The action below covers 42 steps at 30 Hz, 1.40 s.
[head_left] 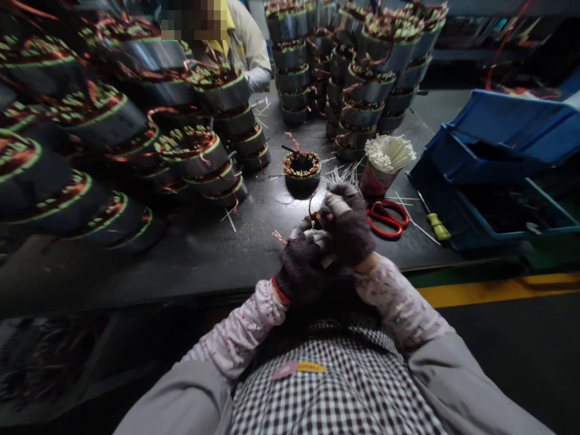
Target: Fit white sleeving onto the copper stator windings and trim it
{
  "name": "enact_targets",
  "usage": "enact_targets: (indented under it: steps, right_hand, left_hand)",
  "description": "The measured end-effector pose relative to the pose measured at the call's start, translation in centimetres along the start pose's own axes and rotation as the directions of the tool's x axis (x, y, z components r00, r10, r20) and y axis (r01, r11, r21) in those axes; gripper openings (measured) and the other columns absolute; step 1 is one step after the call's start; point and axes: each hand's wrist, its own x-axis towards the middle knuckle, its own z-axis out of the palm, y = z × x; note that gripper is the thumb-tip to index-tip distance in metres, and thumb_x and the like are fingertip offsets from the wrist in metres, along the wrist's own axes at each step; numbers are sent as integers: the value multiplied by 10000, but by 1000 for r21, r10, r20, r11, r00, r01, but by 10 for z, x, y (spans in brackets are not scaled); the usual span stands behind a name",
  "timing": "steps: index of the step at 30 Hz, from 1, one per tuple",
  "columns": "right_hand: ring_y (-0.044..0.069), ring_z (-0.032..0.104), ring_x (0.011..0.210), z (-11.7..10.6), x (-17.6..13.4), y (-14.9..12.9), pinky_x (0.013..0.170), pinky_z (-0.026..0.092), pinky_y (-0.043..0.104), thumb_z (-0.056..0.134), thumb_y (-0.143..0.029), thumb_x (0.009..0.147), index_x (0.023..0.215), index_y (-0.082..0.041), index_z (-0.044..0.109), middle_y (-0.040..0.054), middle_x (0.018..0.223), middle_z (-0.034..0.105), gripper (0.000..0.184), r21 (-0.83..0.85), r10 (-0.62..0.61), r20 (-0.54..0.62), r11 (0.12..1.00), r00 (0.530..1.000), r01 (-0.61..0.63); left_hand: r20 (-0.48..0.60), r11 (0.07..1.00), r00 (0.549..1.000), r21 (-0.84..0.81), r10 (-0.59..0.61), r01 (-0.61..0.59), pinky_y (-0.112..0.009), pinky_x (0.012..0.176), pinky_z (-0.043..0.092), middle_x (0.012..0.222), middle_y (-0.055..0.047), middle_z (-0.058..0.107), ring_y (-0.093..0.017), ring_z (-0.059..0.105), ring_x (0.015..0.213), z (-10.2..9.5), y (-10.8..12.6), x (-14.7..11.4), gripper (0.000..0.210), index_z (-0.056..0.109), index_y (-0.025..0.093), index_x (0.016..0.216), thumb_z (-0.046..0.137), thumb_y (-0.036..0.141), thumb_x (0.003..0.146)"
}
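My left hand (pixel 303 257) and my right hand (pixel 351 226) meet near the table's front edge, in dark gloves with pale wrapped fingertips. Their fingers are closed together around a small bundle of copper-coloured wire (pixel 315 216). A thin dark wire (pixel 310 203) curves up from between them. Whatever else lies under the fingers is hidden. Just beyond my hands stands a single motor stator (pixel 302 175), a dark ring with copper windings and upright wire leads. Pinkish wire ends (pixel 278 237) stick out left of my left hand. Red-handled scissors (pixel 388 219) lie right of my right hand.
Stacks of stators (pixel 222 115) crowd the left, with more stacks (pixel 362 90) behind. A cup of white sticks (pixel 386 163) stands at right, near loose sticks (pixel 339 175). A yellow-handled screwdriver (pixel 438 226) lies by blue bins (pixel 493 163). Another person (pixel 251 45) is across the table.
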Motion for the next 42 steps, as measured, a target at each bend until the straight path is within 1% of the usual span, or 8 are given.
enact_targets:
  steps: [3,10,16,21,25,30,34,42]
  right_hand:
    - [139,604,664,17,16,5,631,570,276,556,-551,1020,1054,-262,600,-15,804,617,293,92,97,-140,992,985,-85]
    - [311,722,1259,-39,-75,33,1146,569,579,692,-561,998,1404,-277,620,133,1420,703,500,-56,-55,-256,998,965,42]
    - [347,526,1551,-29,-71,51,1317,418,562,747,-580,931,1593,-262,499,144,1656,556,775,-292,179,-125,933,976,-209]
    - [374,585,1503,-53,-6,54,1306,425,587,811,-410,865,1519,-269,609,110,1574,660,699,-226,153,294,970,944,-87]
    - [336,694,1366,-69,7,44,1195,538,567,844,-426,873,1454,-261,659,86,1437,759,632,-80,156,502,988,851,-133]
    - [237,781,945,-95,2,46,896,663,442,831,-555,880,1242,-252,739,61,1104,820,481,-88,91,58,992,994,-86]
    - [211,734,797,-124,39,62,805,658,425,793,-574,849,1066,-227,721,50,950,795,415,-208,-86,-386,978,919,4]
    - [257,720,973,-125,94,82,1022,595,505,674,-530,911,963,-213,696,83,979,769,323,-349,-235,-409,933,882,87]
  left_hand:
    - [-52,998,998,56,45,-42,-566,1177,553,1071,-83,856,-310,804,1060,-1,-1,-3,244,823,239,1104,654,391,1019]
    - [-224,936,973,350,58,24,-400,978,684,1375,-137,784,-293,784,1222,-26,-10,-35,454,688,233,1419,773,333,985]
    - [147,972,988,236,-44,8,-310,894,677,1322,-77,808,-216,812,1096,-61,-15,-18,326,793,283,1319,671,219,1023]
    - [557,995,831,83,4,-60,-336,946,641,1259,1,832,-213,803,1058,-87,-37,42,345,860,360,1177,655,171,973]
    - [637,978,749,-41,182,-202,-338,957,640,1205,-10,849,-216,804,1048,-90,-38,59,359,880,329,1114,595,153,987]
    - [388,936,900,199,197,-291,-550,1098,608,1380,-69,787,-343,717,1303,-81,-32,19,437,799,351,1349,537,202,1032]
    - [270,906,925,257,269,-338,-507,1096,616,1279,-72,829,-291,770,1203,-63,-36,-1,401,830,293,1259,513,177,1041]
    - [143,968,972,138,189,-209,-582,1251,476,1241,-81,845,-263,811,1130,-46,-14,-2,206,811,248,1112,640,214,1001]
